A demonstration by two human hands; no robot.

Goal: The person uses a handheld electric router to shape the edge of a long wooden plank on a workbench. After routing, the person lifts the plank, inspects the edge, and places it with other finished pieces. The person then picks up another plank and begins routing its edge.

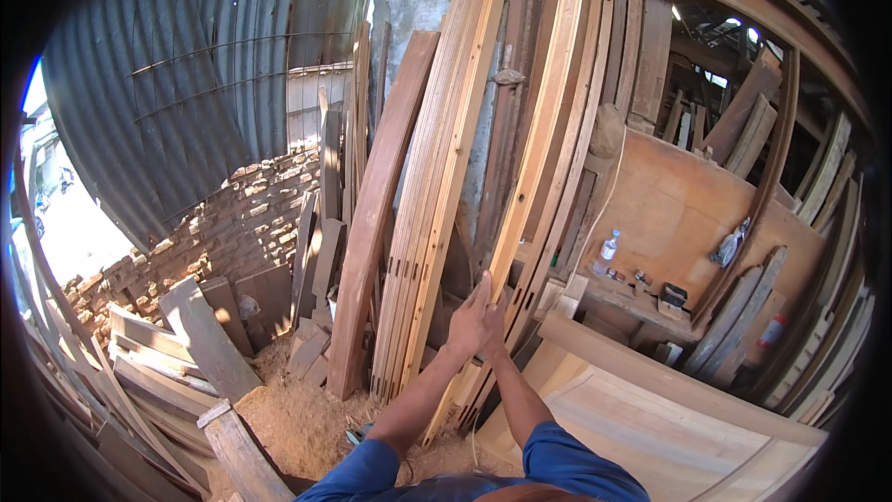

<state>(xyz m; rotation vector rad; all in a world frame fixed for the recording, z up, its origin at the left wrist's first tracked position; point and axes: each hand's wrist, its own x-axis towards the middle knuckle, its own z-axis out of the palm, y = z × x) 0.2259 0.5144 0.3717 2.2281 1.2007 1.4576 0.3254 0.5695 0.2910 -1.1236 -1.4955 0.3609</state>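
Observation:
Both my arms, in blue sleeves, reach forward to a long pale timber plank (532,163) that stands steeply tilted before me. Around its lower middle, my left hand (467,325) and my right hand (494,329) are closed close together; part of the fingers is hidden behind the hands. Just left of it leans a row of slotted timber pieces (437,158), with a wide reddish-brown board (379,223) beside them. More slotted pieces (569,163) stand close on the plank's right. The plank's foot comes down near the sawdust by my body.
Sawdust (302,418) covers the floor at left, with offcuts (209,339) and a short board (243,451) on it. A pale wooden panel (641,409) lies at right. Beyond it, a shelf holds a plastic bottle (609,246) and a dark box (673,296). Corrugated sheeting (186,65) closes the left side.

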